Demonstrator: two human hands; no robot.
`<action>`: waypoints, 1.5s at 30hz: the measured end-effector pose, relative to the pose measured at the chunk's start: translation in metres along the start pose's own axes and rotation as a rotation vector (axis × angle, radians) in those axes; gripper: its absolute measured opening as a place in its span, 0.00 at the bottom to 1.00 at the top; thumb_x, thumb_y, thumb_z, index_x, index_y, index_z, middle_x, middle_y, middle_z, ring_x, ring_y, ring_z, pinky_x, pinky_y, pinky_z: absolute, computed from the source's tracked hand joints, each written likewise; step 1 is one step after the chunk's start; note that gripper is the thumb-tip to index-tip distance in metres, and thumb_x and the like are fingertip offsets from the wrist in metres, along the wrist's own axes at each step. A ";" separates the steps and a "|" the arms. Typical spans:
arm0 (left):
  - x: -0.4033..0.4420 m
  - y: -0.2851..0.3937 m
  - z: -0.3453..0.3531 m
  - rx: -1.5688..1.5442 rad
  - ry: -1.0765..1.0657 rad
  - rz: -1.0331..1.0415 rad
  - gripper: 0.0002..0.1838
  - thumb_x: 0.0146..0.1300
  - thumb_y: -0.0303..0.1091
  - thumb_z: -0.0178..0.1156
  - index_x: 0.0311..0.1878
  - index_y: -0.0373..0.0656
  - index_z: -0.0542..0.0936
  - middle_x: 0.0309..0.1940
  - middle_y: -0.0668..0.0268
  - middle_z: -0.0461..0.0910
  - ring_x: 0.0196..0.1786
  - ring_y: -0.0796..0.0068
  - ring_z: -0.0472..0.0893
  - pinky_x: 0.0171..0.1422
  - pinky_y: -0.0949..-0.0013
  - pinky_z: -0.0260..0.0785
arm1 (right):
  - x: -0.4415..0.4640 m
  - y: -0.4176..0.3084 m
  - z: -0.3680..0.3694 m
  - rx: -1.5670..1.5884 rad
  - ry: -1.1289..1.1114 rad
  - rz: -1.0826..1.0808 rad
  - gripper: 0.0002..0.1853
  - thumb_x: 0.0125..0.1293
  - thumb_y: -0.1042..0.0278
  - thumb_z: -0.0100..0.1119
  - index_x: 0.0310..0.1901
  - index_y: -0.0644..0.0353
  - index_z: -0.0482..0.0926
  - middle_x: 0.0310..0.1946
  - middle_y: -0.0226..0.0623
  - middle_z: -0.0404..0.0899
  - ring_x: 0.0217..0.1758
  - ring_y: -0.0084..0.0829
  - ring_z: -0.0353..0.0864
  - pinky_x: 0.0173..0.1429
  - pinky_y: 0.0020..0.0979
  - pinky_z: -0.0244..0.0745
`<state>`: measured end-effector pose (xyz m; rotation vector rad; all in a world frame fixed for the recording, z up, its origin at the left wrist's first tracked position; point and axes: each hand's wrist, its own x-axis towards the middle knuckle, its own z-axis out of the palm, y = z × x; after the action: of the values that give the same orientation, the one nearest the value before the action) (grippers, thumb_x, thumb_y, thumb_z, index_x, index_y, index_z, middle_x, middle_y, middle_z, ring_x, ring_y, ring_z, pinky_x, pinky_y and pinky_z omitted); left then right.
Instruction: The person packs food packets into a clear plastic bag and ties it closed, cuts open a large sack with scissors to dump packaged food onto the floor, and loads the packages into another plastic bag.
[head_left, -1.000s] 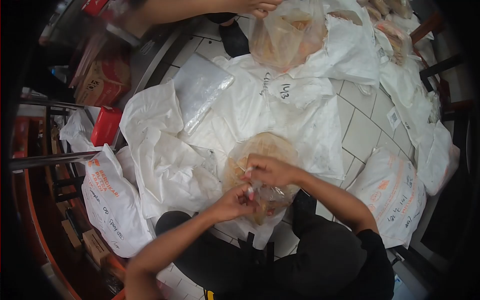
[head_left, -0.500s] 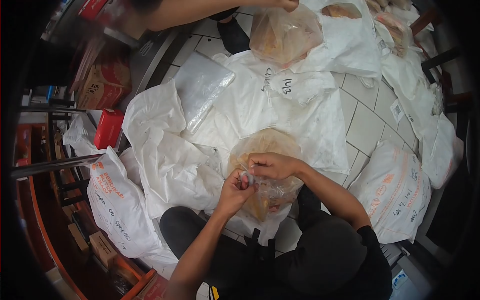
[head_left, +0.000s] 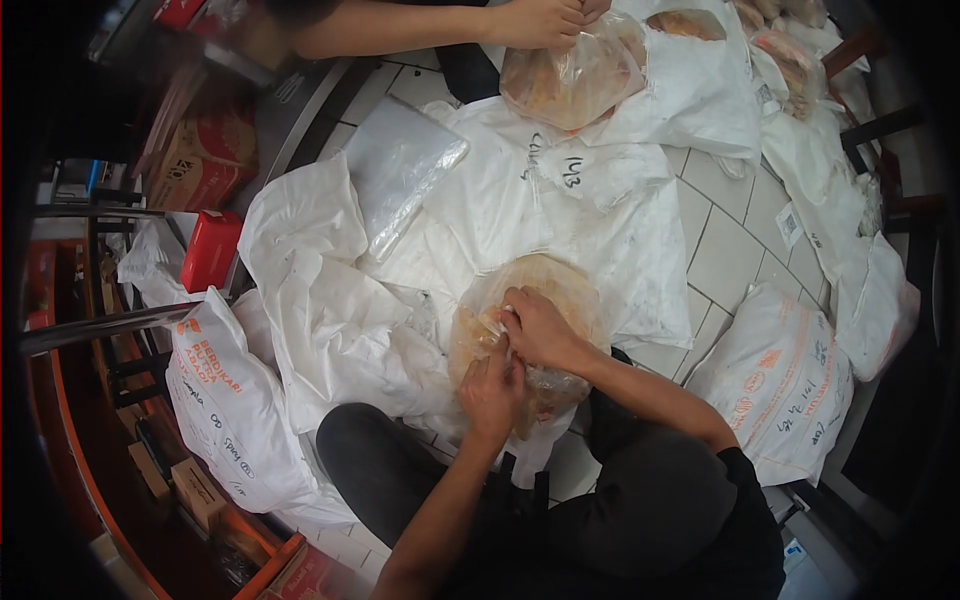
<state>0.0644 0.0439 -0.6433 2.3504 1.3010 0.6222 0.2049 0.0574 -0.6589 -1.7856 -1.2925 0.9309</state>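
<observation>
A clear plastic bag (head_left: pixel 560 285) with yellowish-brown contents rests on white sacks between my knees. At its gathered top, my left hand (head_left: pixel 492 388) is closed with the fingertips pinching the plastic. Just above it, my right hand (head_left: pixel 540 325) is closed on the same gathered plastic, and the two hands nearly touch. The fingers partly hide the neck of the bag, so whether it is knotted cannot be made out.
Across from me, a co-worker's hands (head_left: pixel 555 22) grip another filled plastic bag (head_left: pixel 575 80). A stack of clear plastic sheets or bags (head_left: pixel 410 165) lies on the white sacks (head_left: pixel 590 215). Filled printed sacks stand left (head_left: pixel 225 410) and right (head_left: pixel 775 385). A red box (head_left: pixel 212 250) is at left.
My left hand has moved right and turned, closer under my right hand at the bag's neck. The co-worker's hands have come together on the other bag.
</observation>
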 end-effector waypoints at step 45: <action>0.003 -0.051 -0.047 -0.678 -0.336 -1.057 0.21 0.52 0.31 0.72 0.39 0.44 0.66 0.24 0.73 0.69 0.25 0.86 0.65 0.26 0.78 0.56 | -0.031 0.004 -0.043 -0.160 -0.403 -0.367 0.06 0.54 0.68 0.57 0.27 0.60 0.73 0.31 0.38 0.71 0.33 0.42 0.77 0.36 0.40 0.72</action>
<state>0.0047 0.0776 -0.6308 0.9574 1.5803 0.2269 0.2365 0.0202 -0.6377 -1.4409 -1.9205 1.0276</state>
